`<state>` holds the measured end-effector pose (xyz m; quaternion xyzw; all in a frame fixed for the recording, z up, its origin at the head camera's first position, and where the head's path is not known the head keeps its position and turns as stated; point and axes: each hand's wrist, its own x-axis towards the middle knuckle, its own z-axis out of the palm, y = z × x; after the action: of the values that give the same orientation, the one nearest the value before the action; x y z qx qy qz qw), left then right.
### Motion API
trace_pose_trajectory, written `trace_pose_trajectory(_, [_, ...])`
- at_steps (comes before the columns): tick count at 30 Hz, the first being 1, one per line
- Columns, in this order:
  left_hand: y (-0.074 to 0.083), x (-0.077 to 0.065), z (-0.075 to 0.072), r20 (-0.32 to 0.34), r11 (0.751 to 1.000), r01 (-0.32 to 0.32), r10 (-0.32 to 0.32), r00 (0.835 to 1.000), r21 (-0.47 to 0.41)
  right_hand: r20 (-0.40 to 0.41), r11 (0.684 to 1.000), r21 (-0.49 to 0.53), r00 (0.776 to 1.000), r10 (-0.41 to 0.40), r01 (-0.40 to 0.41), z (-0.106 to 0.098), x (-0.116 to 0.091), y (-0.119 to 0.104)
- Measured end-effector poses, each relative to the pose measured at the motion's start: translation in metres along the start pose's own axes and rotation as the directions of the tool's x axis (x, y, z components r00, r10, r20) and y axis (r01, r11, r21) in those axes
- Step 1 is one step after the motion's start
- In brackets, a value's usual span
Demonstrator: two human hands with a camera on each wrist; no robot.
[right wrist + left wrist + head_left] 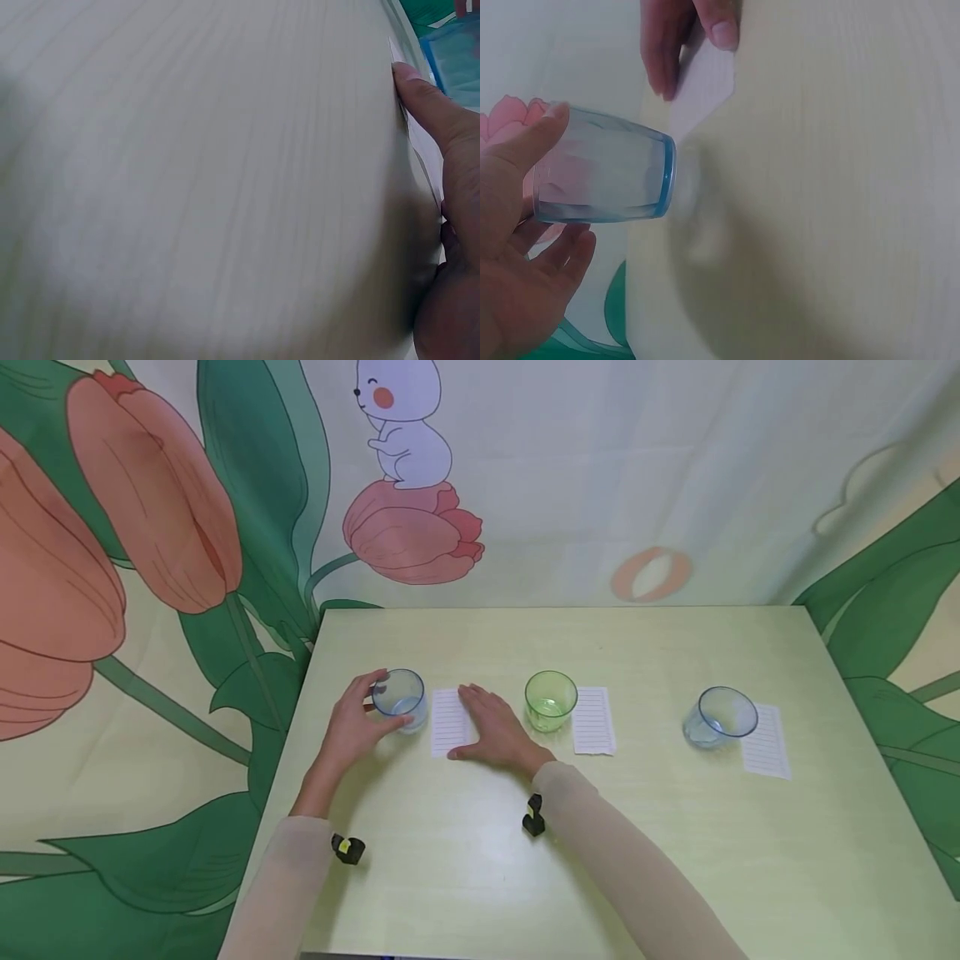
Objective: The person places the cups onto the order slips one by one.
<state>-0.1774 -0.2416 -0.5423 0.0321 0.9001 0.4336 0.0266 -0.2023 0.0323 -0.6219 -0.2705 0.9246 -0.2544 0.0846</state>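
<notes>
My left hand (350, 722) grips a clear bluish glass (400, 697) near the table's left side, thumb on one side and fingers on the other. In the left wrist view the glass (604, 166) shows a blue base, and a shadow lies on the table beneath it. My right hand (498, 731) rests on a lined paper slip (448, 727) just right of that glass. Its thumb and fingertips touch the slip's edges, with the palm toward the table. A green glass (550, 702) stands upright close to the right hand, beside a second lined slip (593, 721).
Farther right on the pale table (637, 860) stands another bluish glass (720, 718), next to a third lined slip (766, 742). A curtain (562, 485) printed with tulips and a white animal hangs behind the table's far edge.
</notes>
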Motion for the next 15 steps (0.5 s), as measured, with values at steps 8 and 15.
trace_pose_trajectory(8, [0.024,0.001,0.004,0.019,0.998,-0.06,0.06,0.998,-0.01,-0.01,1.0,0.015,1.0,-0.005,0.005,-0.001,0.0,-0.001])
trace_pose_trajectory(15, [0.041,0.002,0.018,0.053,0.997,-0.065,0.067,0.996,-0.04,-0.007,1.0,0.029,1.0,-0.003,0.003,-0.002,0.001,0.0])
